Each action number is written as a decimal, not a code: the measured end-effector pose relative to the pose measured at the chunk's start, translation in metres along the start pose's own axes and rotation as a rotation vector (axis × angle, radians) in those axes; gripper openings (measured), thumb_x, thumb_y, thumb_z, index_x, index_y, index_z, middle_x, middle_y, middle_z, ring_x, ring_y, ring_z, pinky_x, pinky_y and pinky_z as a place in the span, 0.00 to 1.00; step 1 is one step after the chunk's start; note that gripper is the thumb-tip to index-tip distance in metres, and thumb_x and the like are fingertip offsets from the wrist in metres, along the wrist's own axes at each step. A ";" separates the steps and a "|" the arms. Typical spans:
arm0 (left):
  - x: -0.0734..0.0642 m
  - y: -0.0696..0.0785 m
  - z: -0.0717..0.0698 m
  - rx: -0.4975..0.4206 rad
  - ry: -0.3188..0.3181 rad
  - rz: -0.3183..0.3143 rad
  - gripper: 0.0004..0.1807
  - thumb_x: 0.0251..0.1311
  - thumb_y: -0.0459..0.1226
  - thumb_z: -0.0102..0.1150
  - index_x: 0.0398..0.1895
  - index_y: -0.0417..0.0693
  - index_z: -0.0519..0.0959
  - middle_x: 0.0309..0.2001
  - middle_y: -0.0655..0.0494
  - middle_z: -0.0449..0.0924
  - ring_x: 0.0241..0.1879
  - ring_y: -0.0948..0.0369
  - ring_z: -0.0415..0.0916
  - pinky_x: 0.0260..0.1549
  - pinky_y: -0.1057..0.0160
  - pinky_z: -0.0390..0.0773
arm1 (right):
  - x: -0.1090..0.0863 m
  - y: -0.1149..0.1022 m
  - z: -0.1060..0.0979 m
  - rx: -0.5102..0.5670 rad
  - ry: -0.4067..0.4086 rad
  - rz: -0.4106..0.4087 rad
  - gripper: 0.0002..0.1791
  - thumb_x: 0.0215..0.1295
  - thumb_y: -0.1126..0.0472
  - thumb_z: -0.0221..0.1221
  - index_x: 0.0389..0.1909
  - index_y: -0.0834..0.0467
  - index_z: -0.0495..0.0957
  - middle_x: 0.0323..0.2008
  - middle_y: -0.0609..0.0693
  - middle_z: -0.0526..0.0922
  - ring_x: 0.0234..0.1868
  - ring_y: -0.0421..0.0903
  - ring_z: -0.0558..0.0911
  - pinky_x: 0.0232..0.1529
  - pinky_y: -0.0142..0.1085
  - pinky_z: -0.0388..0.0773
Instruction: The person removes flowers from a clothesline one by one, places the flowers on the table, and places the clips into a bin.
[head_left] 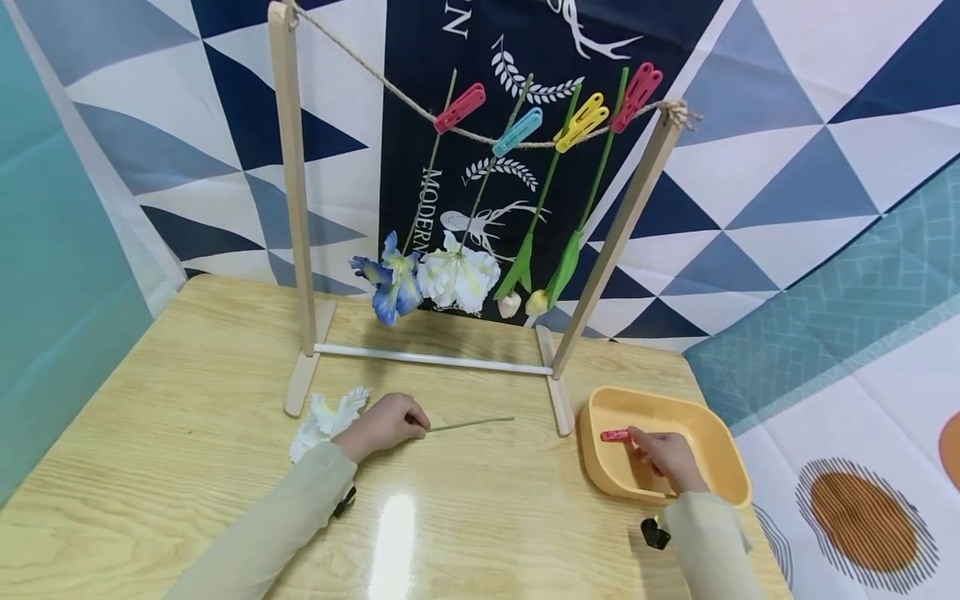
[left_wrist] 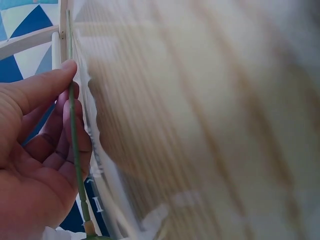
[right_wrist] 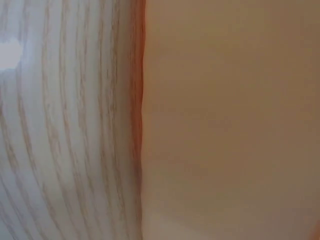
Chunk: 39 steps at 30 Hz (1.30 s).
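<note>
Wooden rack [head_left: 294, 183] stands at 12 o'clock in the head view; on its twine line [head_left: 360, 60], a blue iris [head_left: 390, 279], a white bloom [head_left: 459, 275], a pale tulip [head_left: 508, 303] and a yellow tulip [head_left: 537, 302] hang heads down from four coloured pegs [head_left: 582, 122]. At 7 o'clock, the left hand [head_left: 382, 427] pinches the stem [head_left: 480, 422] of a loose white artificial flower [head_left: 324, 423], whose petals lie at 8 o'clock by the rack's left foot. At 4 o'clock, the right hand [head_left: 671, 458] grips a red clothespeg [head_left: 615, 435] over the orange plastic bin [head_left: 600, 467]. In the left wrist view, thumb and fingers hold the green stem, which runs from 11 to 7 o'clock. In the right wrist view, the bin fills the 3 o'clock side and the wooden tabletop [right_wrist: 60, 120] the 9 o'clock side; the hand is out of frame, so its grip cannot be told there. Recommended handling: raise the clothespeg clear of the bin before moving sideways; squeeze at the handle end; support the stem away from the petals. Caution: a shallow bite could let a thin stem slip.
</note>
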<state>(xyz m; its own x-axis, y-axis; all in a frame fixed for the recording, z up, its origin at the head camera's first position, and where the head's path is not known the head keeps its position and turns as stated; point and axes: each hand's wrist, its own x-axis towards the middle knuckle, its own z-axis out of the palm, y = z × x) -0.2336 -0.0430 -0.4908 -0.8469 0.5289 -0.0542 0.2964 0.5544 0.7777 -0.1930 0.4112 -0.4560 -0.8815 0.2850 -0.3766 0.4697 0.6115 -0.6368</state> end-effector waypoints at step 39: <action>-0.010 0.132 -0.167 -0.062 0.469 0.237 0.13 0.60 0.40 0.60 0.46 0.44 0.80 0.40 0.51 0.83 0.35 0.60 0.77 0.36 0.68 0.77 | -0.069 -0.218 -0.004 -0.198 0.443 -0.630 0.23 0.68 0.46 0.50 0.34 0.61 0.82 0.26 0.56 0.80 0.24 0.46 0.72 0.24 0.34 0.68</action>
<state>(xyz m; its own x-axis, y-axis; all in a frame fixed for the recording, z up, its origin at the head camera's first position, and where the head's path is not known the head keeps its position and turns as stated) -0.2596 -0.0824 -0.2828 -0.8707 0.2826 0.4025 0.4889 0.4078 0.7712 -0.2346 0.2616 -0.2884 -0.9355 0.0835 0.3432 -0.1041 0.8633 -0.4938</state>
